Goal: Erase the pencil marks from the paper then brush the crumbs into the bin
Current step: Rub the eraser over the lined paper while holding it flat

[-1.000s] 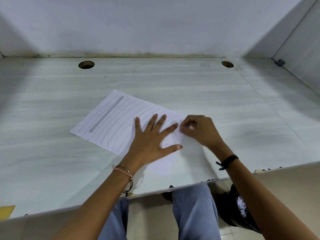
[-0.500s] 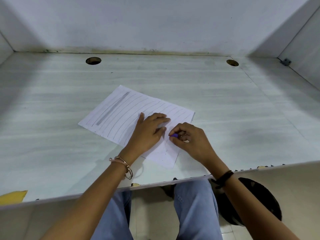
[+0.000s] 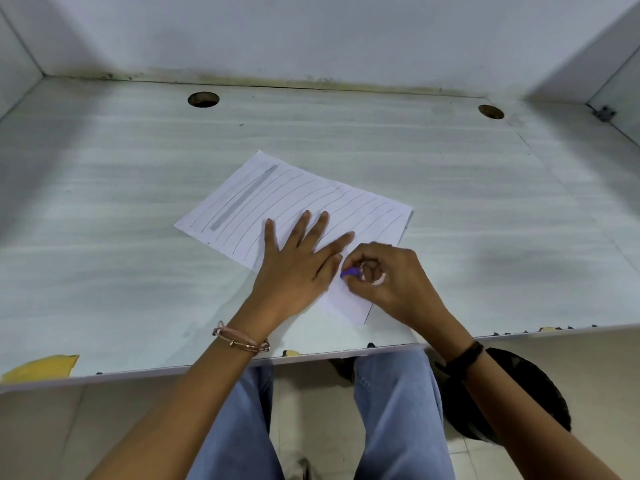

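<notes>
1. A pale, streaked counter (image 3: 450,202) is walled in white on three sides. One hole (image 3: 203,99) lies far beyond the left hand and a second hole (image 3: 490,112) far beyond the right.
2. One lined paper (image 3: 311,195) lies askew under both hands, with one grey pencil band (image 3: 242,199) beyond the left fingertips.
3. The left hand (image 3: 298,268) presses flat, fingers spread wide.
4. The right hand (image 3: 384,282), touching it, pinches one purple eraser (image 3: 349,273) against the sheet.
5. One dark round shape, probably the bin (image 3: 533,382), sits below the right wrist.

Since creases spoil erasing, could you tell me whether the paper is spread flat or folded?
Spread flat: the paper lies unfolded on the desk, the left hand pressing it down.
</notes>
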A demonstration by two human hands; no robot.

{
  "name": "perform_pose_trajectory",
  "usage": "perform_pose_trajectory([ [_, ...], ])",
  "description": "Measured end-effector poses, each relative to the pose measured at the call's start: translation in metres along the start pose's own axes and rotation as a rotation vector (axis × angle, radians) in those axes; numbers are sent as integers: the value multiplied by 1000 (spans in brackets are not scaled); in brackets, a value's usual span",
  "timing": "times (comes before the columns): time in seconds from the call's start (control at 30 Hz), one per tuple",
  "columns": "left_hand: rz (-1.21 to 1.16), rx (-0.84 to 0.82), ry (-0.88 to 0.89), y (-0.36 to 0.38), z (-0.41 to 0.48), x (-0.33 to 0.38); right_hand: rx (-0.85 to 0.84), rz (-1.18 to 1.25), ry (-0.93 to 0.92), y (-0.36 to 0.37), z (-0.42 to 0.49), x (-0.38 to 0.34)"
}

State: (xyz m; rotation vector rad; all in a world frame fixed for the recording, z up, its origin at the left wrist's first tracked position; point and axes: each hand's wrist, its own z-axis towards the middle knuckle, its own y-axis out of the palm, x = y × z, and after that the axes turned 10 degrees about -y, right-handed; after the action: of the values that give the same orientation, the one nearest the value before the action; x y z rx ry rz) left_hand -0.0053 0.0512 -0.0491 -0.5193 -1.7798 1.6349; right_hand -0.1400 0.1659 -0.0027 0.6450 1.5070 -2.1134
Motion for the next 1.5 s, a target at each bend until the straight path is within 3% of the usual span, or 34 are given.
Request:
perform_pose_trajectory([
  [0.1,28,-5,10,-1,0,1,-155,18,-39,-2,-6,-6],
  [0.27,39,20,13,2,1,-1,47,-39,58,-13,11,9],
  [0.43,58,18,19,0,1,1,-238,29,-36,-7,-3,-9],
  [0.6,76,35,16,2,1,0,19,-53,92,-17,15,15],
  [0.77,76,22,26,1,1,0,-293,36,-46,-10,-1,-10],
  [0.87,68,35,21,3,1,-1,-49,10,47,-22,14,15],
  [0.93,62,40,15,3,1,0,19,-32,71,-21,16,16],
  [1.1,75,22,23,2,2,0,-305,51,-46,-13,2,-7],
  [1.23,79,29,16,3,2,-1,8,-42,89,-27,17,22],
  [1.3,94,30,14,3,3,-1,-67,-74,22,-21,13,12],
  [1.4,84,17,24,3,3,0,-335,36,-56,-15,0,-7],
  [1.43,77,15,24,3,3,0,-332,33,-46,-19,3,-3],
  [1.5,69,20,25,3,2,0,-164,-9,18,-27,14,14],
])
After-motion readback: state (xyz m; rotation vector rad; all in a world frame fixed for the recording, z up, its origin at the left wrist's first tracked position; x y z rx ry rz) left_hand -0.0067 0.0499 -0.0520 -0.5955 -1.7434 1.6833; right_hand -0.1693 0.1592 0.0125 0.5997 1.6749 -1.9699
